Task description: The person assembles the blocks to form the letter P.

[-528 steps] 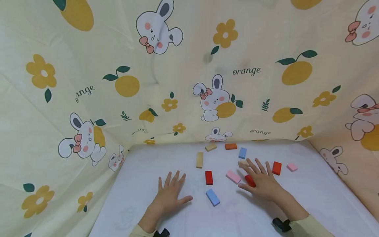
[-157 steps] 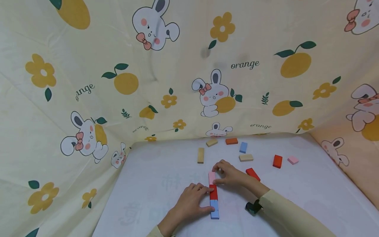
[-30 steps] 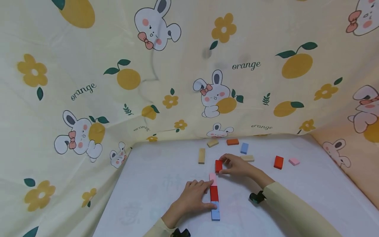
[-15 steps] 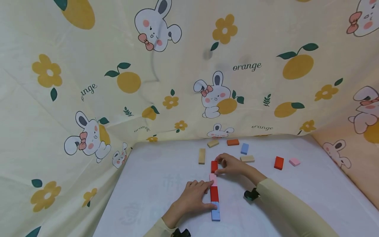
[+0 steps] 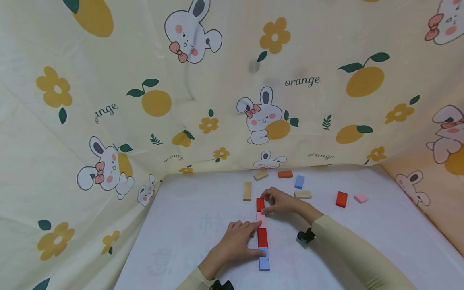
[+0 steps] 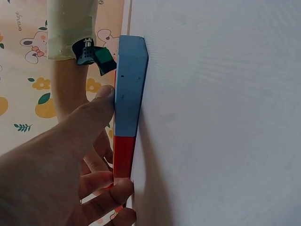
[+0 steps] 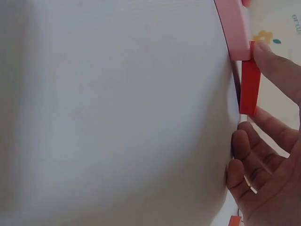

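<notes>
A straight row of small blocks runs away from me in the head view: a blue block (image 5: pixel 264 264) nearest, then a red block (image 5: pixel 262 238), a pink block (image 5: pixel 261 217) and a second red block (image 5: pixel 260 204) at the far end. My right hand (image 5: pixel 282 202) pinches that far red block between thumb and index finger, one at each end in the right wrist view. It sits against the pink block's end. From the left side, my left hand (image 5: pixel 235 243) rests along the row, thumb on the blue block and index fingertip at the pink one.
Loose blocks lie toward the back of the white table (image 5: pixel 174 225): tan blocks (image 5: pixel 247 191), an orange block (image 5: pixel 285 174) and a blue block (image 5: pixel 299 182). Farther right are a red block (image 5: pixel 341 199) and a pink block (image 5: pixel 360 198). A patterned cloth (image 5: pixel 217 100) hangs behind.
My right hand has brought the far red block leftward into line against the pink one. The left hand has held its place. Earlier, the row's blocks lay scattered and both hands were spread.
</notes>
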Demonstrator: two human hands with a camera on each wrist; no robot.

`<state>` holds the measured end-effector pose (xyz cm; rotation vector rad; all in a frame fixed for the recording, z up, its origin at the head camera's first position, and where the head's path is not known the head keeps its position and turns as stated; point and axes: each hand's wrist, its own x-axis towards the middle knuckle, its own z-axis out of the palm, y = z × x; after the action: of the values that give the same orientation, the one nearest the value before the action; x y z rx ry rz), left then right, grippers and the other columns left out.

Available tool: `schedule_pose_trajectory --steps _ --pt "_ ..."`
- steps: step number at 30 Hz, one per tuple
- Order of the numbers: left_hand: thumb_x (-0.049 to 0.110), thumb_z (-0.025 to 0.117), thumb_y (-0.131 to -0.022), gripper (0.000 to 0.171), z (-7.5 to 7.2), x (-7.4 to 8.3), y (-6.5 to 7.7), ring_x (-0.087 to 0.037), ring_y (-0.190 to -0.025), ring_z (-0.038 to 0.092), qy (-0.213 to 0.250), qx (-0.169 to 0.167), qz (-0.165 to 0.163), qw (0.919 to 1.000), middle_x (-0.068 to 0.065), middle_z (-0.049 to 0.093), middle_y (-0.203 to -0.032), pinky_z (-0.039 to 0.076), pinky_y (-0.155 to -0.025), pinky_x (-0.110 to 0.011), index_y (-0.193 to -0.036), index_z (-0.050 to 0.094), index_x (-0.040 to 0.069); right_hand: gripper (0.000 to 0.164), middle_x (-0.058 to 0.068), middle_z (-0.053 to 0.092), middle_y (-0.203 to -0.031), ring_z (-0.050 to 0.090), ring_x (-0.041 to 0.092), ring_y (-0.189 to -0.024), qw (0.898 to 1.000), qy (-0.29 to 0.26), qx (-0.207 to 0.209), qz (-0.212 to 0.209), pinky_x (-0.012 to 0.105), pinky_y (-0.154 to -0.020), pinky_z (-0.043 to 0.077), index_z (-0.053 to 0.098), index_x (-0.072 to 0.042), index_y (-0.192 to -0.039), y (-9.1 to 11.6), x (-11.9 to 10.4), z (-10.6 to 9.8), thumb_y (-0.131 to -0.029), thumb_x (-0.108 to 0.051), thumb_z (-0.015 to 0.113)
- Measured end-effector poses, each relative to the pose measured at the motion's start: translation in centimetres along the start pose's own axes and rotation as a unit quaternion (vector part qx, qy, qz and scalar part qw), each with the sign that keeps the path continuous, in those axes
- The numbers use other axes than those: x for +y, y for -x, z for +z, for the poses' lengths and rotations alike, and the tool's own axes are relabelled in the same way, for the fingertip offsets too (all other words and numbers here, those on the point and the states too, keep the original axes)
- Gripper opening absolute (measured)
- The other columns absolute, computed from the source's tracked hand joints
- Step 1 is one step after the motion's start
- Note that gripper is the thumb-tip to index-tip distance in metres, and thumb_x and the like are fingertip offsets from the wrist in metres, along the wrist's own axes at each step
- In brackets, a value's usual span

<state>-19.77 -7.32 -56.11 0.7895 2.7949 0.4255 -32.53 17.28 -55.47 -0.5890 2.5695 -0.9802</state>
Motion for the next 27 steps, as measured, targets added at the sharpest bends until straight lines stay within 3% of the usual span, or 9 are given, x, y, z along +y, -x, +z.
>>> schedule_pose_trajectory --steps 27 --pt "0.078 0.074 -0.084 0.096 -0.06 -0.14 0.52 -0.008 -0.105 0.051 -0.004 0.006 0.009 0.9999 0.016 0.059 -0.107 0.042 -0.109 -0.051 -0.163 0.045 0.032 0.048 0.002 0.058 -0.114 0.055 0.019 -0.096 1.000 -0.001 0.024 -0.009 0.031 -0.083 0.053 0.065 -0.016 -0.130 0.30 -0.11 0.99 -0.091 -0.032 0.088"
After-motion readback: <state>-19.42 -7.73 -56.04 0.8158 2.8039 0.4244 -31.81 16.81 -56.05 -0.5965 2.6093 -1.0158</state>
